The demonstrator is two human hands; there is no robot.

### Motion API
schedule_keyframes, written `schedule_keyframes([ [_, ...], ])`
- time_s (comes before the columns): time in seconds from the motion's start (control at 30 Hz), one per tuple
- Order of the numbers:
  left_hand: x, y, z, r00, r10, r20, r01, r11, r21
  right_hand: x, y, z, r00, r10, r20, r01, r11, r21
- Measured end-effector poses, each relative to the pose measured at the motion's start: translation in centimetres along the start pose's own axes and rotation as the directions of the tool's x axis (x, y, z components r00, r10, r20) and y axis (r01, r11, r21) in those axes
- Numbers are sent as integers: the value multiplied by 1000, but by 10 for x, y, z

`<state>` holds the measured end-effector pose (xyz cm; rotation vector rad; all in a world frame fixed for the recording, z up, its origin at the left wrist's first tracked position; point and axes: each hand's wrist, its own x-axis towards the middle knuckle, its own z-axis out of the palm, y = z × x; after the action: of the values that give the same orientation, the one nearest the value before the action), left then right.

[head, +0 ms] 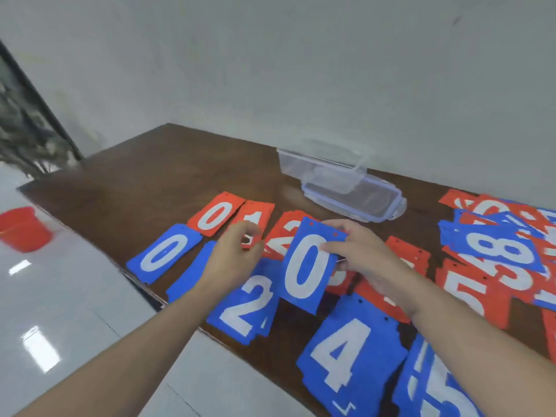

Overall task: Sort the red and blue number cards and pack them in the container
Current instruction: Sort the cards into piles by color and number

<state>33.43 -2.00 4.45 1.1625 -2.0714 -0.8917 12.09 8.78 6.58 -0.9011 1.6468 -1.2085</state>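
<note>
My right hand [361, 254] pinches the right edge of a blue 0 card [307, 266], which is lifted and tilted above the sorted rows. My left hand [234, 254] hovers beside it with loosely curled fingers, over a red 1 card [258, 215] and a partly hidden blue card [192, 272]; nothing shows in its grip. On the table lie a red 0 [216, 215], a red 2 [285, 233], another blue 0 [164, 252], a blue 2 stack [243, 305], a blue 4 [346, 356] and a blue 5 [436, 386]. The clear container [319, 167] stands behind them with no cards in it.
The container's lid [361, 203] lies flat beside it. A mixed heap of red and blue cards [505, 251] covers the right end of the brown table [150, 170], with a red 5 [463, 290] in front. A red bucket [24, 227] stands on the tiled floor at left.
</note>
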Motion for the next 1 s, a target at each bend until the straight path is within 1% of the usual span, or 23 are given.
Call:
schedule_keyframes([
  [0.13,-6,-43,-55,989,-90,-114,89,996,-13,30,-11,66,999,-2,53,3,1000,-22],
  [0.2,-10,-60,-79,973,-149,-174,144,989,-43,45,-18,97,995,15,103,-17,1000,14],
  [0.3,-14,-81,-111,950,-194,-243,180,981,-77,68,-29,144,978,64,200,-80,994,73],
  [0.37,-16,-93,-130,937,-216,-275,197,976,-94,81,-37,175,965,73,251,-84,996,34],
  [0.47,-17,-107,-150,920,-248,-304,217,967,-131,100,-45,219,957,43,288,-24,997,-69],
  [0.53,-19,-113,-158,909,-269,-318,236,962,-139,110,-50,242,955,-36,294,89,981,-171],
  [0.6,-21,-118,-163,899,-286,-332,257,958,-128,122,-52,260,945,-127,301,234,906,-354],
  [0.63,-22,-120,-165,895,-295,-336,269,955,-121,128,-51,267,939,-161,303,292,839,-459],
  [0.7,-23,-125,-166,888,-311,-339,291,950,-111,137,-46,278,923,-212,321,374,690,-620],
  [0.77,-23,-129,-166,888,-314,-336,300,949,-92,143,-38,284,904,-267,334,426,509,-748],
  [0.8,-21,-130,-165,891,-309,-333,298,951,-86,144,-35,284,890,-304,340,446,421,-790],
  [0.83,-20,-131,-165,896,-300,-327,291,954,-80,147,-31,283,876,-337,345,459,364,-810],
  [0.87,-18,-131,-163,902,-289,-321,280,957,-74,147,-30,279,868,-360,343,465,344,-816],
  [0.9,-15,-130,-161,909,-275,-312,267,961,-70,148,-29,275,864,-375,335,468,358,-808],
  [1.0,-3,-121,-149,936,-219,-276,217,975,-40,144,-31,250,867,-390,310,476,467,-746],
])
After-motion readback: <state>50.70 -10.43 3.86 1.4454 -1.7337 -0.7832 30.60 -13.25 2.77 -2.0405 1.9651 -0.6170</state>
